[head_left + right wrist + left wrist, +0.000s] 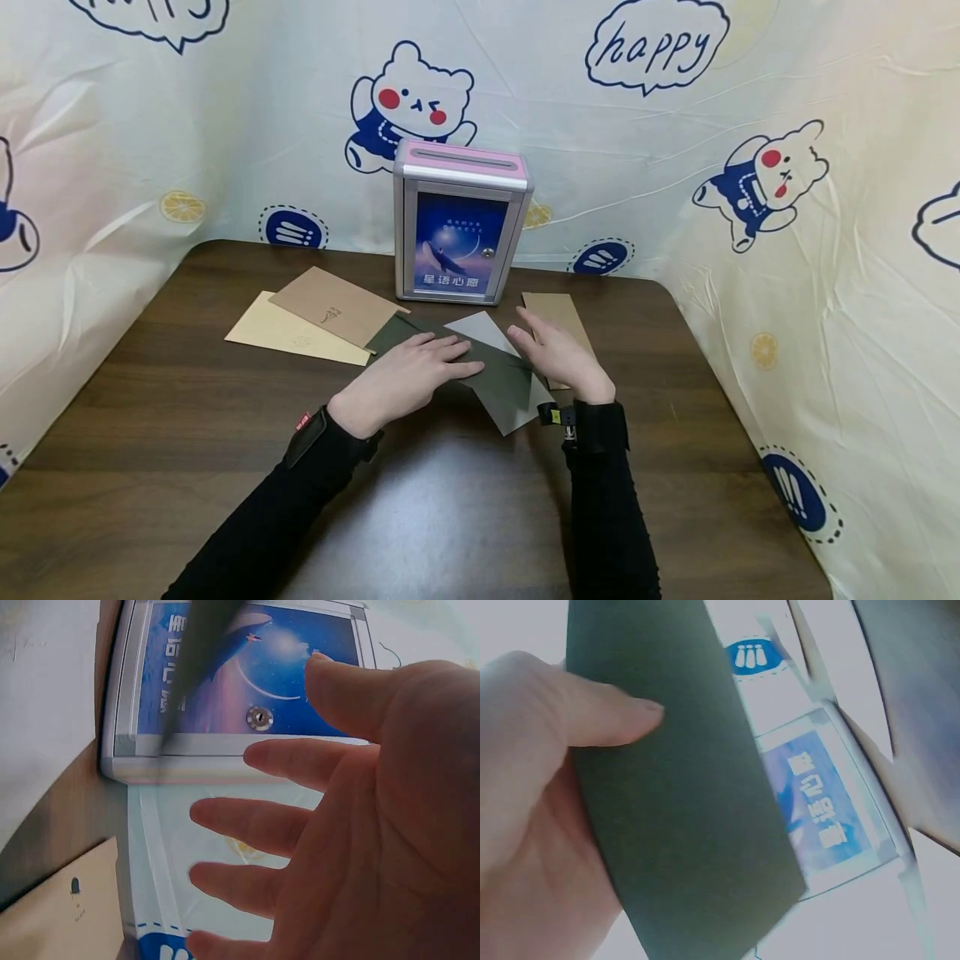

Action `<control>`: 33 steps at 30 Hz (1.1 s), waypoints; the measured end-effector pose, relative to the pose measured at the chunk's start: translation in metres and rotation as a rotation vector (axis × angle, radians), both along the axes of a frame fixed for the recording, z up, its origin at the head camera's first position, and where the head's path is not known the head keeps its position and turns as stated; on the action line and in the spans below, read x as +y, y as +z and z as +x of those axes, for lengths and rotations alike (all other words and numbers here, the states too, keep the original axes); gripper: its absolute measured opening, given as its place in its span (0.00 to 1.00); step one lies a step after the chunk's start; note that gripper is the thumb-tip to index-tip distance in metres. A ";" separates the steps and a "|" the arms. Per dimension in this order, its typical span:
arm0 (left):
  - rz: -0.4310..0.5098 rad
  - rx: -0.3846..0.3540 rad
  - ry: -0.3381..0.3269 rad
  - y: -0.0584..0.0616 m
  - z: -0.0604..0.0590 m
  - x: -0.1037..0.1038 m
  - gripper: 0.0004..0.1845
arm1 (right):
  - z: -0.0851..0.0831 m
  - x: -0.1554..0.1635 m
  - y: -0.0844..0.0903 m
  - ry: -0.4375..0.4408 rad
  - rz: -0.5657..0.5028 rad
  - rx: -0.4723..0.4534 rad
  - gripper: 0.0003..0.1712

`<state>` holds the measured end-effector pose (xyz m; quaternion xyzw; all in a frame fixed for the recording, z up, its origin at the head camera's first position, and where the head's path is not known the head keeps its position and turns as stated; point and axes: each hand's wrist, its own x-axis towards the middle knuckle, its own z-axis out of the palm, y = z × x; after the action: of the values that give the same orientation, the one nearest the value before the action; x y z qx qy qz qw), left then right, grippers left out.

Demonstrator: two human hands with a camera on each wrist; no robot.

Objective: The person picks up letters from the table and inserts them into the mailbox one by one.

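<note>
My left hand (408,375) pinches a dark green envelope (510,387). In the left wrist view the thumb (615,720) lies across the face of this envelope (682,787), the other fingers hidden behind it. Its pointed end stands before the box in that view. To its right is my right hand (558,354), holding nothing. The right wrist view has its fingers (255,825) spread and relaxed in front of the box. A pale grey-white envelope (483,329) lies partly covered by the green one.
A silver box (513,250) with a pink slotted top (461,158) and a blue picture panel stands at the back. Brown (337,304) and cream (296,333) envelopes overlap on the left. Another tan envelope (558,317) lies right. Printed cloth (570,133) surrounds the table (187,400).
</note>
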<state>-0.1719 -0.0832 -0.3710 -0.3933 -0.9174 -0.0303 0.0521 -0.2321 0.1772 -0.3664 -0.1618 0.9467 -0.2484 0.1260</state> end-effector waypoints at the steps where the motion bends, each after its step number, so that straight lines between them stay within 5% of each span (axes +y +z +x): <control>1: 0.004 0.029 -0.011 0.000 -0.001 0.000 0.33 | 0.000 0.000 0.000 0.002 -0.016 -0.014 0.37; 13: 0.052 0.271 -0.100 0.001 -0.007 -0.004 0.32 | -0.002 -0.010 -0.003 0.034 -0.205 -0.192 0.48; 24: 0.084 0.406 -0.144 -0.001 -0.013 -0.006 0.29 | 0.000 -0.012 -0.002 0.114 -0.220 -0.207 0.25; 33: 0.196 0.470 -0.067 -0.003 -0.018 -0.011 0.29 | 0.004 -0.014 -0.001 0.053 -0.338 -0.249 0.20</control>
<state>-0.1898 -0.0944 -0.3740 -0.4129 -0.8592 -0.0286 0.3009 -0.2286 0.1630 -0.3672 -0.1737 0.8640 -0.4185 0.2197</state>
